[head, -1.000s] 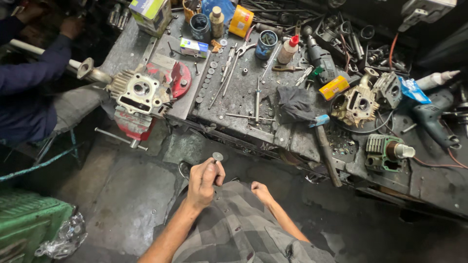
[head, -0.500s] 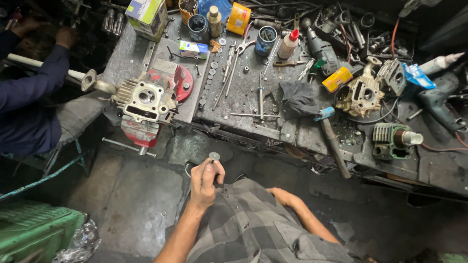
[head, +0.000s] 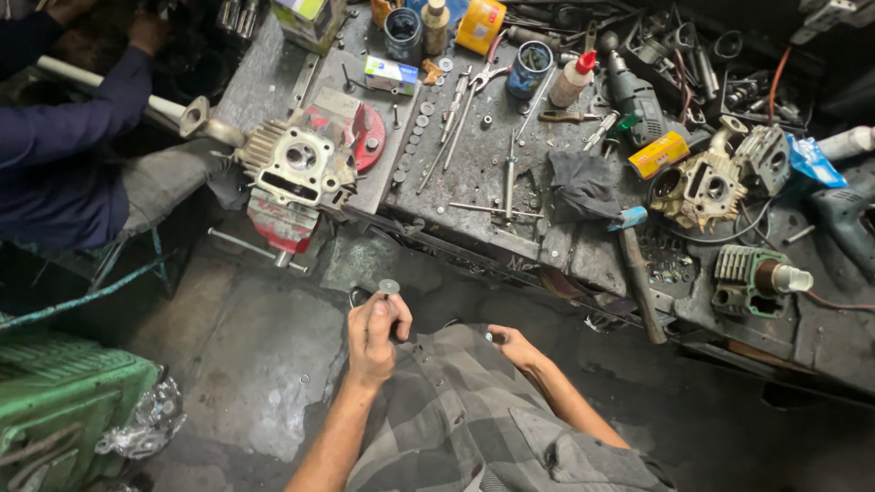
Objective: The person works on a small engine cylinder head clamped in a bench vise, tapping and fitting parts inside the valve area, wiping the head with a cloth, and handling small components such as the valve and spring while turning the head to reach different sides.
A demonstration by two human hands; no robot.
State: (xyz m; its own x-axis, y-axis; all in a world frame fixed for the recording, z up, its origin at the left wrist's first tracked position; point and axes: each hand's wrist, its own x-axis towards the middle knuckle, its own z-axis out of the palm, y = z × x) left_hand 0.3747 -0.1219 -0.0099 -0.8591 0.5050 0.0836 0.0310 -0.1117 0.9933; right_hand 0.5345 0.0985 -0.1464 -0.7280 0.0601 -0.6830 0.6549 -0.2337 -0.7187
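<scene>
Below the workbench (head: 510,196), the left hand (head: 375,333) has its fingers clamped on an engine valve (head: 388,289), disc end up. Near that bench's front edge, the right hand (head: 512,346) hangs loosely curled, apparently empty. Judging by this, the cylinder head (head: 296,164) in the vise awaits its valve.

A dark, grimy metal table (head: 474,173) spans the upper view. Below lies a stained, patchy concrete floor (head: 246,364). A green crate (head: 64,401) sits lower left.

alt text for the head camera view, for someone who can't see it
Seen from above, a person's left hand holds up a small engine valve before a cluttered workbench, where a cylinder head sits in a red vise.
</scene>
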